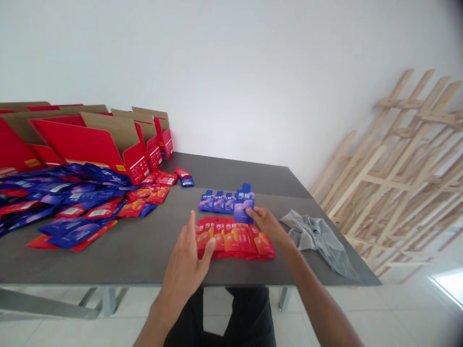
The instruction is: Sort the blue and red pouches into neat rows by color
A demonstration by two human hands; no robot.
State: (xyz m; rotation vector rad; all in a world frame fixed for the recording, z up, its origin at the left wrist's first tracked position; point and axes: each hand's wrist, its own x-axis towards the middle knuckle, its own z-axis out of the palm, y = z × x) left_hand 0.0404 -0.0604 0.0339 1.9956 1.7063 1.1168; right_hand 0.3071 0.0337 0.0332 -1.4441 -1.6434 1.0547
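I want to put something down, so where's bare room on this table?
Bare tabletop shows behind the blue packet row, toward the wall, and between the packet pile and your left hand. Crowded: the left end, with red boxes and that pile, and around the red packets.

The dark table carries red cartons, a packet heap, blue packets, red packets and a grey cloth.

Blue sachet, which I hold by its lower right edge: printed front toward me, narrow tab uppermost, white Chinese characters above purple fruit. It stands at the right end of a row of smaller-looking, matching blue sachets, tabs likewise away from me. Nearer me, overlapping red sachets bear orange fruit, the rightmost tilted.
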